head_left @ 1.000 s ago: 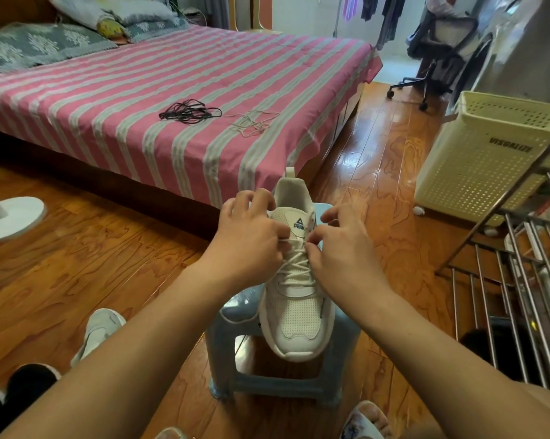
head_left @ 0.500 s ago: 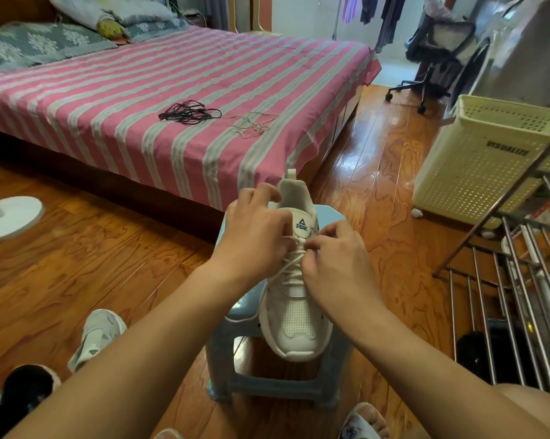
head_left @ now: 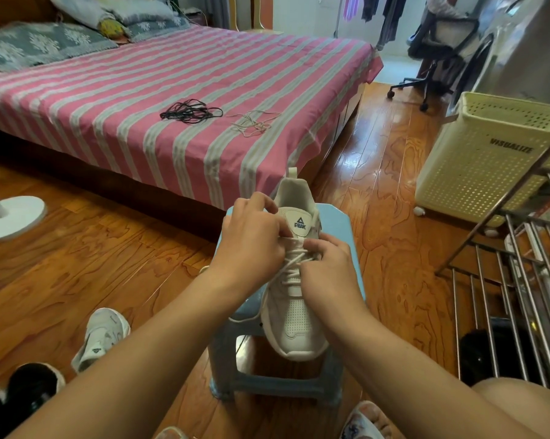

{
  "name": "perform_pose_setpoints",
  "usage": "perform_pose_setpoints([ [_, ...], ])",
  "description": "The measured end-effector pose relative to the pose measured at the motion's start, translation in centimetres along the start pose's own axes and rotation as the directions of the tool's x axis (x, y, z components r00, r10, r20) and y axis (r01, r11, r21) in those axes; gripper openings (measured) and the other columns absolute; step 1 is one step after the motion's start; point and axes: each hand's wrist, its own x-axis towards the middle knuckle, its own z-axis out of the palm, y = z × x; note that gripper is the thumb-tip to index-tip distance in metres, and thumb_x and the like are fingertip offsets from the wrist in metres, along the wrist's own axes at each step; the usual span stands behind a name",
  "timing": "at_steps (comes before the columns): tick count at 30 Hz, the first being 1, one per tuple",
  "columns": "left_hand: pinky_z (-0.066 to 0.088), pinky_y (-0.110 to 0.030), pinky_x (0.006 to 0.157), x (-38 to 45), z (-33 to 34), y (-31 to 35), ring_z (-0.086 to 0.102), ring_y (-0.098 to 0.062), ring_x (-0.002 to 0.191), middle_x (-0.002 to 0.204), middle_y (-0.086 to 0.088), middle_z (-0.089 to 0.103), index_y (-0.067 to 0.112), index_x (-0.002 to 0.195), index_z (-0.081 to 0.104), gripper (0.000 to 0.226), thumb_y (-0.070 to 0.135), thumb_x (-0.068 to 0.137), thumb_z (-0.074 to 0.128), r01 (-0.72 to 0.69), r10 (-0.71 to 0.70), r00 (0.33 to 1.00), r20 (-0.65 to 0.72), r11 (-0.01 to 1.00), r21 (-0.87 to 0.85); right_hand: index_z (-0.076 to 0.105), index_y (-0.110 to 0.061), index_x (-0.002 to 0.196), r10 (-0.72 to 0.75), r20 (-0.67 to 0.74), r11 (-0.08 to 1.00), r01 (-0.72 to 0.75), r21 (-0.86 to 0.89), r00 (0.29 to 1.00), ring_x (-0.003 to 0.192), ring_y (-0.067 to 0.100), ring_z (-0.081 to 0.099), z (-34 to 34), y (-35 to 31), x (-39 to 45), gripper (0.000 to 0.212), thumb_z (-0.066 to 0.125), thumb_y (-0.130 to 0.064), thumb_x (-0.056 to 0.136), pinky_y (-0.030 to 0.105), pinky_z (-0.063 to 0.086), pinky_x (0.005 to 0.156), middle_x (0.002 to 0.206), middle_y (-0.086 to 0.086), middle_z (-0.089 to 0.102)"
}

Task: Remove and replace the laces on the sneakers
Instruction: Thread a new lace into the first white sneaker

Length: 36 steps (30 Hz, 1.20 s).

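Head view: left hand point(head_left: 251, 240) and right hand point(head_left: 329, 267) both pinch the white lace point(head_left: 294, 264) on the sneaker point(head_left: 296, 318) atop the blue stool point(head_left: 340, 223).

A white sneaker point(head_left: 294, 299) stands on a pale blue stool point(head_left: 340, 223), toe toward the person, heel toward the bed point(head_left: 140, 99). The left hand point(head_left: 251, 245) and the right hand point(head_left: 329, 274) meet over the upper eyelets, fingers curled and pinching the white lace point(head_left: 291, 264) just below the tongue. On the bed's near edge lie a black lace bundle point(head_left: 189, 111) and, just beside it, a pale lace tangle point(head_left: 254, 123). A second white sneaker point(head_left: 101, 339) lies on the wooden floor point(head_left: 77, 264) left of the stool. A cream laundry basket point(head_left: 489, 153) stands to the right.
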Motion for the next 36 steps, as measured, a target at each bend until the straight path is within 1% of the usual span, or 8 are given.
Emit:
perform_pose_setpoints([
  [5, 0.037, -0.038, 0.088, 0.2, 0.3, 0.3, 0.043, -0.027, 0.115, 0.121, 0.001, 0.051, 0.024, 0.086, 0.08, 0.003, 0.025, 0.084, 0.08, 0.036, -0.037, 0.999, -0.032, 0.999, -0.02, 0.068, -0.024, 0.108, -0.016, -0.031, 0.999, 0.017, 0.039, 0.999, 0.128, 0.016, 0.048, -0.1, 0.8, 0.6, 0.044, 0.048, 0.006, 0.083, 0.04, 0.04, 0.113, 0.134, -0.005, 0.049],
  [11, 0.035, -0.038, 0.091, 0.7, -0.2, 0.1, 0.042, -0.024, 0.113, 0.117, 0.005, 0.051, 0.03, 0.087, 0.081, 0.01, 0.03, 0.079, 0.086, -0.011, 0.012, 1.0, 0.006, 1.0, -0.021, 0.07, -0.033, 0.076, -0.106, -0.002, 0.992, 0.106, -0.073, 0.994, 0.098, 0.021, 0.064, -1.3, 0.5, 2.8, 0.024, 0.059, -0.015, 0.086, 0.045, 0.057, 0.088, 0.109, -0.004, 0.057],
  [17, 0.04, -0.037, 0.068, -0.7, 2.0, 0.3, 0.054, -0.029, 0.091, 0.093, -0.001, 0.061, 0.018, 0.076, 0.08, 0.008, 0.013, 0.072, 0.084, -0.188, 0.195, 0.957, -0.216, 0.981, 0.052, 0.064, -0.034, 0.074, -0.264, -0.005, 0.938, 0.256, -0.236, 0.964, 0.086, 0.018, 0.067, -2.2, 0.5, 3.3, 0.016, 0.069, -0.022, 0.082, 0.045, 0.056, 0.085, 0.1, -0.006, 0.055],
  [21, 0.046, -0.045, 0.073, -1.3, 2.9, 0.5, 0.054, -0.029, 0.094, 0.093, 0.001, 0.062, 0.018, 0.079, 0.081, 0.007, 0.013, 0.074, 0.08, -0.092, 0.057, 0.956, -0.288, 0.99, -0.108, 0.068, -0.032, 0.078, -0.304, -0.007, 0.922, 0.292, -0.254, 0.953, 0.084, 0.013, 0.067, -2.6, 0.9, 3.2, 0.013, 0.071, -0.021, 0.085, 0.043, 0.058, 0.083, 0.1, -0.008, 0.058],
  [24, 0.036, -0.04, 0.081, -2.5, 3.9, 1.4, 0.046, -0.026, 0.103, 0.106, 0.0, 0.061, 0.02, 0.084, 0.081, 0.007, 0.021, 0.081, 0.075, -0.036, 0.008, 0.952, -0.305, 0.996, -0.086, 0.071, -0.028, 0.085, -0.342, -0.041, 0.904, 0.317, -0.287, 0.939, 0.088, 0.014, 0.066, -2.2, 1.1, 2.9, 0.009, 0.072, -0.02, 0.087, 0.041, 0.058, 0.083, 0.101, -0.008, 0.059],
  [28, 0.022, -0.034, 0.089, -3.4, 4.6, 1.7, 0.042, -0.024, 0.109, 0.119, 0.0, 0.059, 0.024, 0.09, 0.081, 0.008, 0.023, 0.084, 0.076, 0.019, -0.07, 0.941, -0.33, 0.988, -0.155, 0.073, -0.014, 0.101, -0.46, -0.068, 0.789, 0.373, -0.489, 0.885, 0.089, 0.024, 0.064, -1.8, 0.8, 1.7, 0.016, 0.059, -0.022, 0.096, 0.041, 0.056, 0.08, 0.113, -0.002, 0.057],
  [31, 0.023, -0.035, 0.089, -3.2, 4.6, 1.3, 0.042, -0.025, 0.111, 0.119, -0.001, 0.059, 0.025, 0.088, 0.081, 0.009, 0.027, 0.083, 0.074, -0.014, -0.024, 0.941, -0.338, 0.994, -0.107, 0.065, -0.01, 0.106, -0.46, 0.061, 0.628, 0.373, -0.683, 0.886, 0.078, 0.029, 0.057, -2.3, -0.4, 1.2, 0.019, 0.05, -0.02, 0.099, 0.037, 0.047, 0.068, 0.117, 0.002, 0.049],
  [36, 0.024, -0.036, 0.091, -2.9, 4.0, 0.7, 0.04, -0.025, 0.112, 0.119, -0.003, 0.057, 0.026, 0.087, 0.081, 0.005, 0.027, 0.083, 0.08, -0.021, 0.002, 0.946, -0.324, 0.998, -0.053, 0.062, -0.008, 0.113, -0.414, 0.178, 0.447, 0.37, -0.814, 0.892, 0.082, 0.023, 0.038, -2.3, -2.2, 1.5, 0.019, 0.058, -0.016, 0.096, 0.034, 0.036, 0.066, 0.116, 0.004, 0.036],
])
